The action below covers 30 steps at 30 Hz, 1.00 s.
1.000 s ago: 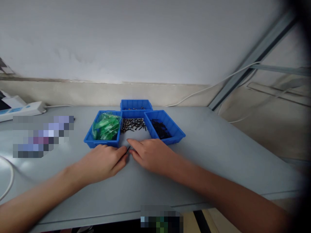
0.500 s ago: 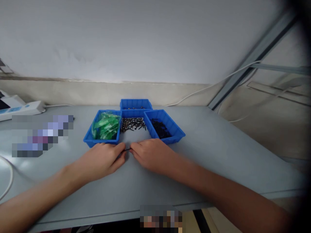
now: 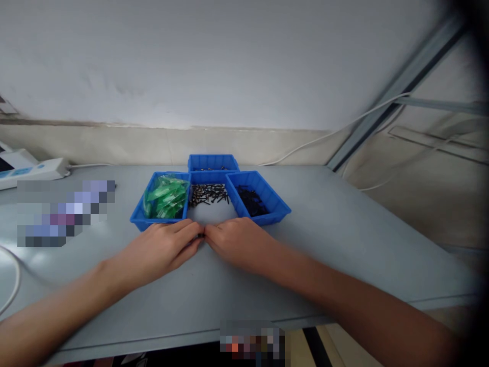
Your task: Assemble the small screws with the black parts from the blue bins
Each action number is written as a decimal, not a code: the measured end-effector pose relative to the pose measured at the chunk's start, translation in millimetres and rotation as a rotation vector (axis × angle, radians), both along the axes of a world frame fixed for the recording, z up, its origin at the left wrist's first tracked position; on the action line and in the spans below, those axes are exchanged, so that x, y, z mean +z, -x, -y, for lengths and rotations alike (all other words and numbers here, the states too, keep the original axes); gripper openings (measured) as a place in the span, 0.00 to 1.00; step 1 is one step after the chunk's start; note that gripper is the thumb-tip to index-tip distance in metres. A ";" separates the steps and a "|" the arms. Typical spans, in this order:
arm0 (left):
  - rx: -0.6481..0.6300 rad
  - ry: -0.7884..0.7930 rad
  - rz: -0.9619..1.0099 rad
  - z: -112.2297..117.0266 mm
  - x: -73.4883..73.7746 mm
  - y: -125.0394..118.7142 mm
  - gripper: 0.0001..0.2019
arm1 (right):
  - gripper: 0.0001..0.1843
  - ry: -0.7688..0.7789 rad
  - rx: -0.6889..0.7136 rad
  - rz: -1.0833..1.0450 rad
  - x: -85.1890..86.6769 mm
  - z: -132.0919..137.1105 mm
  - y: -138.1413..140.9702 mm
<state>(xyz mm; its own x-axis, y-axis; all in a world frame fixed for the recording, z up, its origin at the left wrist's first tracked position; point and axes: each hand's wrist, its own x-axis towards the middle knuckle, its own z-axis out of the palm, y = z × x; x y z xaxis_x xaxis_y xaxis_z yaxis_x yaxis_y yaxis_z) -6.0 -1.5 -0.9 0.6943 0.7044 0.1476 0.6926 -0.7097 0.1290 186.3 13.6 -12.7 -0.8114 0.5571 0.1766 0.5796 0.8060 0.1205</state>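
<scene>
My left hand (image 3: 164,250) and my right hand (image 3: 237,242) rest on the grey table (image 3: 344,239), fingertips meeting in front of the blue bins. Between the fingertips a small dark screw-like piece (image 3: 200,236) is pinched, mostly hidden. Just beyond the hands lies a heap of dark screws (image 3: 208,193) in the middle bin. The left blue bin (image 3: 139,216) holds green plastic bags (image 3: 166,196). In the right blue bin (image 3: 277,206) lie small black parts (image 3: 250,200).
A fourth blue bin (image 3: 213,162) stands behind the middle one. A white power strip (image 3: 34,171) lies at the far left near the wall. A white cable (image 3: 344,127) runs along the back right by a slanted metal frame (image 3: 401,81). Another cable (image 3: 15,275) loops at the table's left edge.
The two hands have closed together. The thin dark piece, earlier visible between them, is now almost covered by the touching fingertips. My right forefinger has drawn in from its stretched pose.
</scene>
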 end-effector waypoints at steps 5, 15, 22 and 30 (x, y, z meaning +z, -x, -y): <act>-0.067 -0.027 0.009 1.3 0.6 -0.6 0.10 | 0.07 0.002 -0.009 -0.008 -1.3 -0.9 0.0; -0.015 -0.014 -0.055 1.1 0.1 -1.5 0.05 | 0.07 0.066 -0.056 -0.053 8.0 0.8 1.3; -0.005 0.005 -0.092 -2.4 -3.7 -1.2 0.10 | 0.10 0.075 -0.036 -0.065 10.4 2.6 2.1; -0.025 -0.031 -0.066 -4.3 -6.4 1.5 0.13 | 0.09 -0.021 -0.033 -0.029 -0.1 -1.8 0.4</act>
